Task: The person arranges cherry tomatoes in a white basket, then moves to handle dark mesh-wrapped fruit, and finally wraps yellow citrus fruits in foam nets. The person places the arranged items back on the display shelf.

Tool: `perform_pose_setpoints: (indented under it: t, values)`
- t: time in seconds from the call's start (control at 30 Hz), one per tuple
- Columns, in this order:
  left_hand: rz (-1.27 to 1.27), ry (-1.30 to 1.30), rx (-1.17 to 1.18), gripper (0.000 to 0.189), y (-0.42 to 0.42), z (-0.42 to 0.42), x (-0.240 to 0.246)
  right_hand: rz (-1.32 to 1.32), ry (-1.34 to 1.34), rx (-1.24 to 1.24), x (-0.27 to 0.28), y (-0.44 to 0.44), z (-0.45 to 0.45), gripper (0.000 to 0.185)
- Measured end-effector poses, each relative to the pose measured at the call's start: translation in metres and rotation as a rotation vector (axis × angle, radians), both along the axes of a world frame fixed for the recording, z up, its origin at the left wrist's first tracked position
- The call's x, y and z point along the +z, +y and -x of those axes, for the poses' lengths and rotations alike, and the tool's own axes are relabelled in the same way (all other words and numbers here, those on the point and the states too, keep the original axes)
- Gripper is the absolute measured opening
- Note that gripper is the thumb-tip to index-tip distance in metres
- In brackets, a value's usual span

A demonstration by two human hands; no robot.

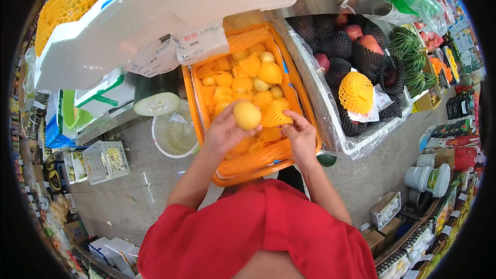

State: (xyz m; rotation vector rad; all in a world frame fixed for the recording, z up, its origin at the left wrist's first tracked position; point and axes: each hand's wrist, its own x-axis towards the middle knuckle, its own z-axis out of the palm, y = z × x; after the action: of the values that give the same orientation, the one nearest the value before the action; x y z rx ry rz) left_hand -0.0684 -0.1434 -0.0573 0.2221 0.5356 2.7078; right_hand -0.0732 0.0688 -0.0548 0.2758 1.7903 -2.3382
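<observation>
A round yellow fruit (247, 115) without a net rests in my left hand (226, 130), above an orange plastic crate (308, 118). My right hand (302, 135) pinches the edge of a yellow foam fruit net (276, 113) just right of that fruit. The net looks rounded; whether a fruit is inside it I cannot tell. Below both hands the crate holds many similar yellow fruits, some wrapped in foam nets (270, 73) and some bare or partly bare (267, 57).
A white foam box (350, 149) with dark-netted red fruits adjoins the crate on the right. A large white foam panel (174, 4) overhangs the far left. At the left are a cut winter melon (157, 104), a round plastic basket (174, 154) and a white crate (105, 162).
</observation>
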Motion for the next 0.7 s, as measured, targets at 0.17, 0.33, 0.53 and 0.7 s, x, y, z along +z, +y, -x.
perform_pose_setpoints:
  t: [0.17,0.33,0.53,0.7]
  values:
    - [0.391,0.215,0.252,0.050,0.011,-0.024,-0.010,-0.439,0.381,0.245,0.009,0.009,-0.026,0.044]
    - [0.639,0.445,0.338,0.048,0.028,-0.031,0.008,-0.332,0.411,0.266,0.023,0.004,-0.047,0.051]
    - [0.810,0.596,0.496,0.064,0.053,-0.047,0.001,0.210,-0.037,0.285,0.030,0.003,-0.055,0.054]
    - [0.790,0.379,0.524,0.049,0.055,-0.058,0.000,0.191,0.032,0.229,0.026,0.006,-0.064,0.048]
